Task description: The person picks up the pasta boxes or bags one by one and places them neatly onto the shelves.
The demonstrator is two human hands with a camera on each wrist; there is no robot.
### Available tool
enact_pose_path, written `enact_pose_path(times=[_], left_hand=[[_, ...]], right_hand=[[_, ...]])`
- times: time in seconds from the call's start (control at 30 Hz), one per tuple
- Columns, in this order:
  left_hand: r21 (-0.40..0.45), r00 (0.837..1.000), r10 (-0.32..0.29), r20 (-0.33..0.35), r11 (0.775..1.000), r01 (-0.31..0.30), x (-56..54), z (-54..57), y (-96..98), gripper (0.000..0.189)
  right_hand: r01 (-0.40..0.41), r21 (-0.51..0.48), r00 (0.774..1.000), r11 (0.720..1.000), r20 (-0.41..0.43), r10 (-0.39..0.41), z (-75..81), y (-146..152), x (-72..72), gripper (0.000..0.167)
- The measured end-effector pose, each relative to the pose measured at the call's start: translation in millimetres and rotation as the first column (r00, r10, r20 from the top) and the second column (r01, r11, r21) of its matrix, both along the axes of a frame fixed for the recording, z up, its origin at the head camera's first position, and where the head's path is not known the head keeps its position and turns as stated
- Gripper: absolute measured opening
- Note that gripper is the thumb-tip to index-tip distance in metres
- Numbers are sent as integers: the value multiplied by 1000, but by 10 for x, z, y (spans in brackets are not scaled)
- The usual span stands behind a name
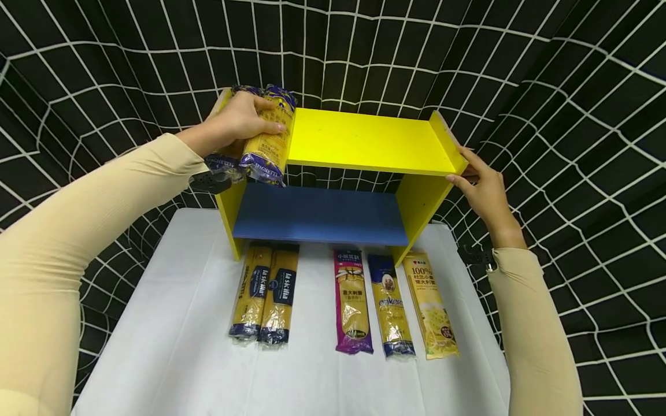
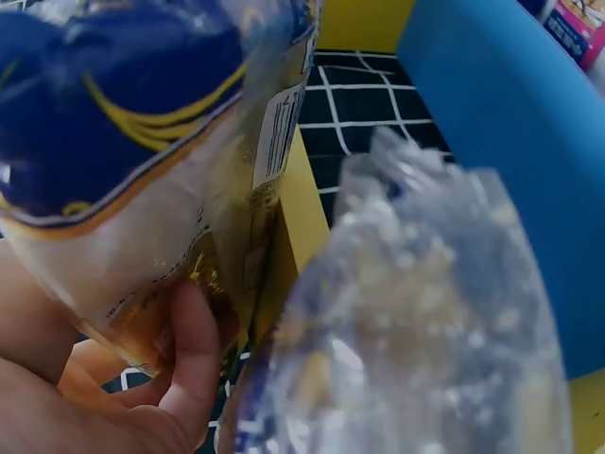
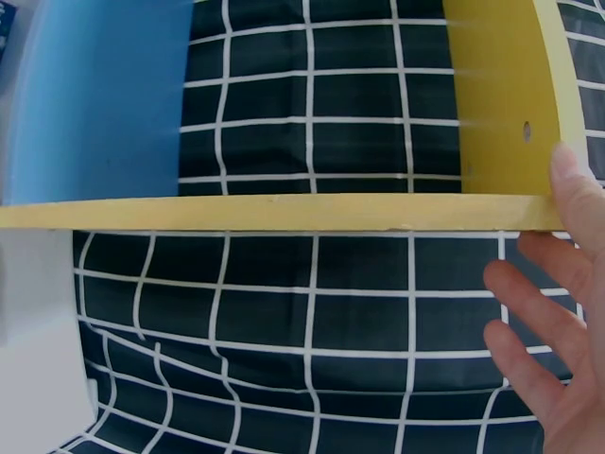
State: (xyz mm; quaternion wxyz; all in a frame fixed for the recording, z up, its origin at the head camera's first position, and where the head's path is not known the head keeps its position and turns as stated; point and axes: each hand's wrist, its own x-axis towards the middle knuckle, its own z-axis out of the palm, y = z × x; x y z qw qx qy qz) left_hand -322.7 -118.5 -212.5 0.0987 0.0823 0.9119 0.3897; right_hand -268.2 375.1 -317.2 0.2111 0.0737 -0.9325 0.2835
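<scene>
The left hand (image 1: 240, 119) grips a crinkly spaghetti packet (image 1: 266, 149); the right hand (image 1: 485, 188), loosely spread, touches a flat-boarded shelf (image 1: 359, 140) above glossy packs (image 1: 354, 303).

The front spaghetti pack (image 1: 266, 144) is golden yellow with blue-violet ends and white lettering on the lower one; the rear spaghetti pack (image 1: 222, 163) shows the same blue-violet. The upper board (image 1: 364, 138) is bright yellow, the lower board (image 1: 319, 214) blue. On the white table (image 1: 182, 346), the la sicilia pack (image 1: 278, 309) pairs yellow with navy, the third pack (image 1: 352, 294) magenta-purple borders with yellow, the ankara pack (image 1: 390, 306) dark blue with yellow; the rightmost pack (image 1: 430, 306) is pale yellow. Sleeves (image 1: 536, 329) are cream; the backdrop (image 1: 359, 69) is black, white-gridded.
</scene>
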Motion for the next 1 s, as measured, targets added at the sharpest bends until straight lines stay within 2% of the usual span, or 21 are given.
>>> enact_pose_path(times=[0.07, 0.13, 0.27, 0.37, 0.5, 0.8, 0.9, 1.0], left_hand=[[-47, 1000, -11, -27, 999, 9, -5, -8, -5, 78], [-130, 995, -39, -88, 991, 28, -14, -22, -13, 77], [-303, 970, -124, -207, 951, 57, -13, -40, -24, 74], [-363, 961, -158, -227, 929, 67, -4, -39, -23, 72], [-387, 958, -165, -233, 920, 64, 3, -38, -34, 70], [-446, 933, -210, -294, 893, 60, 6, -38, -161, 67], [-421, 926, -207, -316, 905, 59, -5, -82, -227, 67], [-400, 927, -190, -323, 915, 49, -2, -117, -257, 67]], right_hand=[[1, 1, 1000, 1000, 0, -1, -2, 2, 3, 65], [2, 3, 1000, 1000, -1, -2, -6, 5, 4, 65], [-5, -5, 1000, 1000, -3, 5, -6, 0, 6, 65], [-4, -5, 1000, 1000, -4, 4, -2, -9, 8, 65], [-5, -4, 1000, 1000, -2, 5, 1, -21, 5, 65], [8, -2, 1000, 1000, 8, -8, 8, -19, 9, 65], [4, -2, 1000, 1000, 8, -4, 10, -18, 9, 65], [3, 1, 1000, 1000, 7, -3, 10, -16, 13, 65]])
